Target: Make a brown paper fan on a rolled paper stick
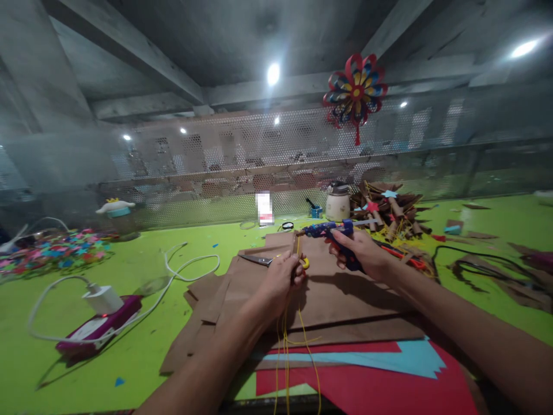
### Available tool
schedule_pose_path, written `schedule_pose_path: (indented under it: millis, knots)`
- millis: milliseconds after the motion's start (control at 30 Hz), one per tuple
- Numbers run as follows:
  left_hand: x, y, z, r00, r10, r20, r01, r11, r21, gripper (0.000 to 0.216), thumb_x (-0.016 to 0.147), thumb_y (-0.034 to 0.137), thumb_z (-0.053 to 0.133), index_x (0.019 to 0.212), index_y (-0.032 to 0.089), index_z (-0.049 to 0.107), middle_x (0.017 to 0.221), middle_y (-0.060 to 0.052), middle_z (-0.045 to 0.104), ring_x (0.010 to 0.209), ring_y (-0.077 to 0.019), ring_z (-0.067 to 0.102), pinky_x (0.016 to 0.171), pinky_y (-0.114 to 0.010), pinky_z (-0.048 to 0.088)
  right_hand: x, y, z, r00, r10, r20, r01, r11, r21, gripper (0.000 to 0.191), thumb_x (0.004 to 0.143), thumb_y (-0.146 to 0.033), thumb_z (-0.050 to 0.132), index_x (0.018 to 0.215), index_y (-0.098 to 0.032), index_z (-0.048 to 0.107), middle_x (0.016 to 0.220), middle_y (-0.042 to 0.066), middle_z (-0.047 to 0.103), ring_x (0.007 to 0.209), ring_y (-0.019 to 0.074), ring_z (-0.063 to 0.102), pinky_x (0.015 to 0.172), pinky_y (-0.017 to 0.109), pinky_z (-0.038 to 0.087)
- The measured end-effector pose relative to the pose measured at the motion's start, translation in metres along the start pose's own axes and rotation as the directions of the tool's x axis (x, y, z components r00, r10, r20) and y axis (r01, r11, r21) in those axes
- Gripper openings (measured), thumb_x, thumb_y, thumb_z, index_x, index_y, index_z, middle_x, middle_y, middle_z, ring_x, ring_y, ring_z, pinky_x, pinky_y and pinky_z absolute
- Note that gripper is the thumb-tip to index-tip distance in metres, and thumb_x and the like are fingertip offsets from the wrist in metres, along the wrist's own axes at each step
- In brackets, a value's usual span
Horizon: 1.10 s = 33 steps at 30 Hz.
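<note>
Right hand (358, 251) wraps a dark-blue plastic glue gun (319, 230), right of centre | left hand (283, 278) pinches 1 narrow brown paper strip (296, 244) above flat brown paper sheets (341, 314), thin yellow cords (286, 351) trailing near | best: brace strip, squeeze lightly, avoid hot tip

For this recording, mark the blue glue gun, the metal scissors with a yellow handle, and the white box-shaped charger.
Blue glue gun (319, 230): head view, on its barrel.
Metal scissors with yellow handle (258, 261): head view, on the blades.
White box-shaped charger (103, 301): head view, on its body.
</note>
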<state>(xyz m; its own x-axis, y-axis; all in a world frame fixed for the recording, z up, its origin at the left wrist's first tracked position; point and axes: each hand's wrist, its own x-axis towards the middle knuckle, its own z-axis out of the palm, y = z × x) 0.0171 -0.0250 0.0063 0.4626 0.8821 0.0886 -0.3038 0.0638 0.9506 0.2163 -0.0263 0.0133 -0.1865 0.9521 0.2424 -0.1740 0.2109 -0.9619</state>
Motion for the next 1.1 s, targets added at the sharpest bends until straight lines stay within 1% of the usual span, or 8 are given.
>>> schedule_pose_path:
  millis: [233,367,533,700,933,1100]
  knots:
    - [-0.002,0.0018,0.0015,1.0,-0.004,-0.009,0.004,1.0,0.008,0.022,0.076,0.033,0.06,0.079,0.015,0.049,0.056,0.006,0.036,0.044,-0.0033,0.032,0.04,-0.015,0.016,0.0003,-0.0012,0.0002,1.0,-0.008,-0.022,0.009,1.0,0.014,0.037,0.075,-0.051,0.062,0.087,-0.016,0.055,0.063,-0.002,0.051,0.046,0.0071,0.041,0.042,0.022,0.039]
    - [-0.0013,0.0005,0.0014,1.0,0.006,0.009,-0.006,1.0,0.006,0.02,0.076,0.032,0.059,0.078,0.015,0.049,0.056,0.006,0.036,0.044,-0.0037,0.03,0.04,-0.016,0.015,0.0013,-0.0002,-0.001,1.0,-0.013,-0.016,0.013,1.0,0.022,0.036,0.076,-0.05,0.061,0.087,-0.016,0.055,0.063,-0.002,0.05,0.046,0.007,0.041,0.042,0.022,0.039]
    - [-0.0002,-0.0004,0.0018,1.0,0.0,-0.018,0.0,1.0,0.02,0.02,0.075,0.032,0.058,0.079,0.014,0.05,0.056,0.006,0.036,0.045,-0.0046,0.03,0.042,-0.016,0.016,0.0016,0.0001,-0.0019,1.0,-0.016,-0.011,0.017,0.999,0.037,0.036,0.076,-0.05,0.061,0.086,-0.016,0.055,0.062,-0.002,0.05,0.047,0.007,0.04,0.042,0.022,0.039]
    - [-0.001,0.0007,0.002,1.0,-0.003,-0.012,0.004,0.999,0.032,0.019,0.076,0.032,0.057,0.079,0.014,0.051,0.056,0.006,0.036,0.044,-0.0044,0.028,0.042,-0.017,0.015,0.0006,-0.001,-0.0011,1.0,-0.019,-0.012,0.019,0.999,0.049,0.035,0.077,-0.049,0.061,0.086,-0.016,0.055,0.062,-0.003,0.05,0.047,0.0071,0.04,0.043,0.023,0.039]
    - [-0.002,0.0013,0.0028,0.999,-0.002,-0.042,0.004,0.998,0.064,0.019,0.077,0.031,0.057,0.081,0.013,0.052,0.057,0.005,0.038,0.047,-0.0045,0.031,0.043,-0.016,0.017,0.0008,-0.0006,-0.0014,1.0,-0.011,0.0,0.011,0.996,0.087,0.032,0.079,-0.046,0.06,0.089,-0.016,0.055,0.063,-0.002,0.05,0.047,0.0071,0.041,0.043,0.022,0.038]
    - [-0.0019,0.0009,0.0029,1.0,0.0,-0.029,0.001,0.999,0.053,0.019,0.076,0.032,0.057,0.079,0.014,0.051,0.057,0.005,0.037,0.046,-0.0045,0.03,0.042,-0.016,0.016,0.0014,0.0002,-0.0022,1.0,-0.017,-0.008,0.018,0.995,0.097,0.03,0.079,-0.045,0.06,0.086,-0.016,0.055,0.063,-0.002,0.051,0.047,0.0071,0.041,0.043,0.023,0.038]
